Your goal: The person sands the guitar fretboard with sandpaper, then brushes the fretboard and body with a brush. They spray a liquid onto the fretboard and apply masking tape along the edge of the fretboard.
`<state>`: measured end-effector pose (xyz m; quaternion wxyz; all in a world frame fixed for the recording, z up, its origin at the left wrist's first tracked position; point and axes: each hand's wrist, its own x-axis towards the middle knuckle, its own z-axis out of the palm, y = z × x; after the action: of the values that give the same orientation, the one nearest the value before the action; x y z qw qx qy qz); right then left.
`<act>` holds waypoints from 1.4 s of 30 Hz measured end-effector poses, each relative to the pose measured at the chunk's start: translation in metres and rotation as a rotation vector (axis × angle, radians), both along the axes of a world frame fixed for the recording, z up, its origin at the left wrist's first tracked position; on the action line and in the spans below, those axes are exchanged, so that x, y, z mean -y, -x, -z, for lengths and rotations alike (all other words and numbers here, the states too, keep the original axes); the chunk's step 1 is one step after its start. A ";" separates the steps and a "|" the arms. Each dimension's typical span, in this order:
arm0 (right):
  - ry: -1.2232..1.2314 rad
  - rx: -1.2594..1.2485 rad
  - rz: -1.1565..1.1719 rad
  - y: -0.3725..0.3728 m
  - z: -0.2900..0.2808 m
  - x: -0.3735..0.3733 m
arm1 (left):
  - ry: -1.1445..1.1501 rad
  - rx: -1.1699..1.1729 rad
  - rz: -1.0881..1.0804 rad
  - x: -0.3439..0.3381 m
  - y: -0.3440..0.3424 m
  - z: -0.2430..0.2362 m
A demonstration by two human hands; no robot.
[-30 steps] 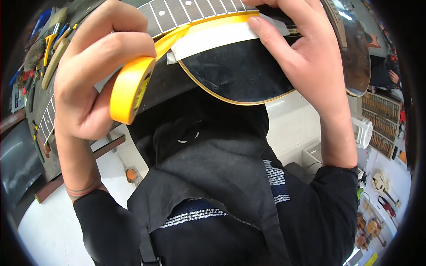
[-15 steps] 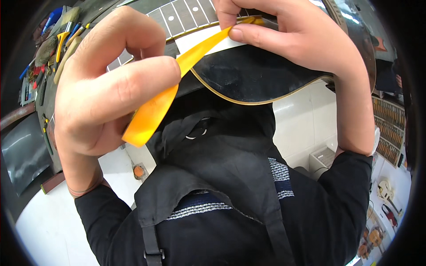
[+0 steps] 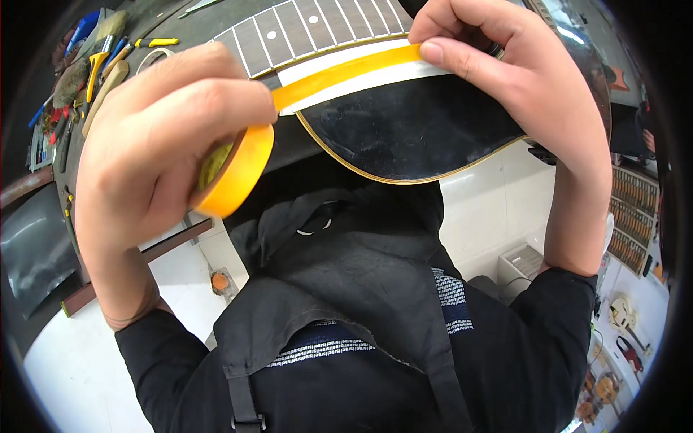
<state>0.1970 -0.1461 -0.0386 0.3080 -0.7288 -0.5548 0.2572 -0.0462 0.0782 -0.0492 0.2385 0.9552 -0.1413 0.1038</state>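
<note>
One yellow tape roll [image 3: 234, 173], gripped by left hand [image 3: 155, 155] fingers. One tape strip [image 3: 346, 72], pinched by right hand [image 3: 505, 68] fingers. One black guitar body [image 3: 411, 137]. One fretboard [image 3: 310, 29].

Yellow tape roll [image 3: 234, 173], strip stretched taut (edge-on) across the black guitar body [image 3: 411, 137].

Left hand [image 3: 155, 155] drew tape roll [image 3: 234, 173] leftward; yellow strip [image 3: 343, 72] now longer, flatter.

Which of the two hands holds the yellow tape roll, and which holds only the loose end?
The left hand grips the tape roll; the right hand pinches only the strip's end over the guitar.
</note>
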 end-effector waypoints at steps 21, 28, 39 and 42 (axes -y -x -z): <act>-0.103 0.352 0.192 0.035 0.003 -0.012 | 0.066 -0.251 -0.089 -0.012 -0.008 -0.003; -0.157 0.293 0.180 0.031 0.007 -0.010 | 0.227 -0.193 -0.533 0.030 0.002 0.009; -0.135 0.393 0.252 0.044 0.011 -0.015 | -0.251 0.199 -0.773 0.065 -0.004 0.031; -0.226 0.323 0.222 0.037 0.018 -0.014 | -0.227 0.183 -0.874 0.072 -0.002 0.033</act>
<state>0.1601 -0.1319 -0.0568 0.3212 -0.7781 -0.5385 0.0378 -0.0439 0.0060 -0.0817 0.0526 0.9322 0.2437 0.2624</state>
